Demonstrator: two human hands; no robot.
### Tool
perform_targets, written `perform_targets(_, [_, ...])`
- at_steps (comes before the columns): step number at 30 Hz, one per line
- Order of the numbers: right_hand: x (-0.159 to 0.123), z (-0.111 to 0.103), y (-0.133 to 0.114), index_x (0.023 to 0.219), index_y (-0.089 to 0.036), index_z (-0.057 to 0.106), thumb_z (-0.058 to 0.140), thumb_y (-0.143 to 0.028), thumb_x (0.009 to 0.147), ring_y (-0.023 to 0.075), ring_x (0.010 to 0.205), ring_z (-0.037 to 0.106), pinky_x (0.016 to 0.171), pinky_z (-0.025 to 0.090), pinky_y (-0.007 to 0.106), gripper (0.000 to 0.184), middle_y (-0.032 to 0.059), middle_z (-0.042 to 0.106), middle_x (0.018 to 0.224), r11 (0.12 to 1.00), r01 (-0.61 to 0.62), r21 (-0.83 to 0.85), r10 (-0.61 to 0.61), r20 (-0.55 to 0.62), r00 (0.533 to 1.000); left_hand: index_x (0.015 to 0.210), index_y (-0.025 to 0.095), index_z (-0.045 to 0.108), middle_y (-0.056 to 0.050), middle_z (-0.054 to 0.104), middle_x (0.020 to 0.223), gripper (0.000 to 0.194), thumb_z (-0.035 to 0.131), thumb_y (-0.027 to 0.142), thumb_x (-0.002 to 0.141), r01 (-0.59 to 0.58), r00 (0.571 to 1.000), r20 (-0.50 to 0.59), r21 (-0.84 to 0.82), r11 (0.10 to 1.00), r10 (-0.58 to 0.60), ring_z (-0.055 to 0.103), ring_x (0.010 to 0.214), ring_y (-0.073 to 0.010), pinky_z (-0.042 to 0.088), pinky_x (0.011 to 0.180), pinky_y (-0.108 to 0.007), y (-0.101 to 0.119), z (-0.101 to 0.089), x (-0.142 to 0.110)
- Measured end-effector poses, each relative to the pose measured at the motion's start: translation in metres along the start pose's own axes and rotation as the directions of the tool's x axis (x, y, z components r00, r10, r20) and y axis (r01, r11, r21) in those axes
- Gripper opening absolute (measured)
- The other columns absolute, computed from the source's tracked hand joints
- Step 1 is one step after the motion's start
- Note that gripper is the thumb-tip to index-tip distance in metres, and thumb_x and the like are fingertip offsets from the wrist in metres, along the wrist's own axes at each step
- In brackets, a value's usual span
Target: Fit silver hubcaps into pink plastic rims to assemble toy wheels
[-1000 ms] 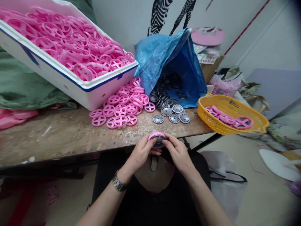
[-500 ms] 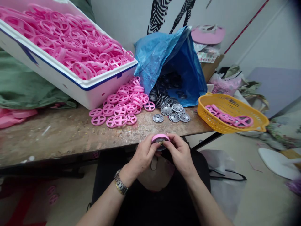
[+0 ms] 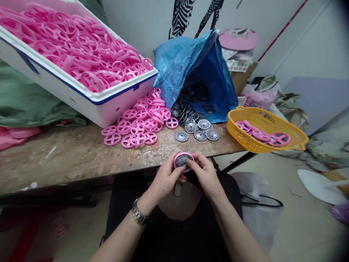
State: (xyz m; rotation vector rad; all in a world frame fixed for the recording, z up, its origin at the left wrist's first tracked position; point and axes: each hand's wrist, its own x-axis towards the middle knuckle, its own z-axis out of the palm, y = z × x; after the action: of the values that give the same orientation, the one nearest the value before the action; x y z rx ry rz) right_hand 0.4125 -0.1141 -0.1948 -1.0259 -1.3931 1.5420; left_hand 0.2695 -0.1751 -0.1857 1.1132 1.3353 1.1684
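Note:
Between my hands, just off the table's front edge, is a pink toy wheel [image 3: 183, 159] with a grey disc set in its face. My left hand [image 3: 167, 175] grips its left side, thumb on the lower face and fingers behind. My right hand [image 3: 205, 174] pinches the right side, its thumb pressing on the grey disc. Beyond my hands, loose grey discs [image 3: 191, 127] lie on the table in front of a blue plastic bag [image 3: 174, 62]. A heap of pink spoked wheels [image 3: 137, 127] lies left of them.
A white foam box [image 3: 128, 98] full of pink wheels is tilted on the table [image 3: 81, 156] at the left. A yellow basket [image 3: 240, 136] with several pink wheels sits at the right edge. A clear plastic bag [image 3: 259, 222] stands on the floor at right.
The held wheel has tilted so its grey face now turns up toward me; before, it showed mostly its pink rim. My thumbs have shifted slightly on the disc.

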Motion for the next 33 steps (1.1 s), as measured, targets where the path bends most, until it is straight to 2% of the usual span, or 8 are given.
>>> perform_targets(4, [-0.002,-0.001,0.003,0.088,-0.021,0.069,0.072,-0.035,0.077,0.016,0.076,0.059,0.073,0.047,0.027,0.019,-0.0011,0.066,0.08,0.998,0.052,-0.024,-0.051,0.034,0.998,0.129,0.02,0.057,-0.003,0.066,0.096,0.04,0.057,0.022,0.088,-0.09,0.996,0.03,0.145,0.985,0.086,0.066,0.063,-0.0121,0.059,0.061,-0.026,0.0,-0.001,0.0])
perform_targets(9, [-0.005,0.001,0.006,0.08,-0.02,0.068,0.069,-0.035,0.078,0.0151,0.071,0.055,0.07,0.045,0.027,0.015,-0.0019,0.063,0.073,0.995,0.075,-0.07,-0.078,-0.044,0.996,0.134,0.019,0.056,0.002,0.062,0.073,0.047,0.054,0.021,0.087,-0.109,0.993,0.056,0.173,0.979,0.101,0.061,0.053,-0.0111,0.056,0.052,-0.023,-0.002,-0.001,0.001])
perform_targets(18, [0.002,-0.003,-0.002,0.094,-0.021,0.07,0.076,-0.047,0.074,0.0148,0.069,0.056,0.059,0.044,0.025,0.034,-0.0003,0.067,0.077,0.992,-0.07,0.103,0.061,0.081,0.995,0.146,0.017,0.04,0.0,0.065,0.077,0.065,0.059,0.028,0.085,0.043,0.998,-0.047,-0.137,0.99,-0.049,0.061,0.053,-0.0112,0.056,0.05,-0.024,-0.003,0.002,0.011])
perform_targets(22, [-0.002,-0.001,0.003,0.083,-0.02,0.071,0.084,-0.047,0.064,0.0141,0.065,0.057,0.059,0.047,0.025,0.036,-0.0007,0.067,0.071,0.977,-0.083,0.195,0.089,-0.024,0.996,0.145,0.017,0.043,-0.003,0.066,0.086,0.059,0.055,0.028,0.088,0.024,0.999,-0.032,0.014,1.0,-0.024,0.061,0.054,-0.0115,0.057,0.053,-0.027,0.001,0.007,0.011])
perform_targets(25, [0.001,-0.011,0.004,0.082,-0.02,0.072,0.088,-0.044,0.06,0.012,0.065,0.058,0.06,0.048,0.023,0.037,-0.0009,0.069,0.073,0.952,-0.072,0.298,0.106,-0.098,0.99,0.148,0.019,0.041,-0.007,0.067,0.101,0.06,0.055,0.03,0.091,-0.08,0.997,0.015,0.22,0.972,0.078,0.066,0.07,-0.0164,0.06,0.069,-0.035,0.007,0.008,0.014])
perform_targets(29, [0.024,-0.061,-0.016,0.082,-0.021,0.07,0.089,-0.029,0.06,0.0069,0.061,0.056,0.056,0.048,0.018,0.03,-0.0043,0.069,0.079,0.87,0.105,0.482,0.086,-0.357,0.93,0.137,0.016,0.053,-0.012,0.063,0.113,0.046,0.057,0.03,0.093,-0.29,0.942,0.059,0.637,0.715,0.33,0.061,0.104,-0.0265,0.051,0.096,-0.046,0.014,-0.005,0.03])
perform_targets(32, [0.043,-0.118,-0.045,0.084,-0.022,0.07,0.073,-0.026,0.081,0.0079,0.065,0.06,0.058,0.05,0.019,0.006,-0.0024,0.069,0.082,0.79,0.308,0.53,0.055,-0.562,0.825,0.126,0.016,0.059,-0.012,0.062,0.113,0.033,0.055,0.026,0.094,-0.292,0.909,0.084,0.827,0.48,0.408,0.056,0.11,-0.028,0.048,0.099,-0.046,0.016,-0.022,0.051])
perform_targets(33, [0.047,-0.134,-0.053,0.084,-0.021,0.071,0.064,-0.03,0.09,0.0088,0.072,0.063,0.061,0.052,0.02,0.013,0.0005,0.07,0.087,0.772,0.365,0.521,0.029,-0.601,0.799,0.124,0.015,0.06,-0.012,0.061,0.114,0.031,0.055,0.024,0.094,-0.275,0.905,0.086,0.865,0.42,0.416,0.055,0.11,-0.0278,0.048,0.099,-0.045,0.016,-0.027,0.058])
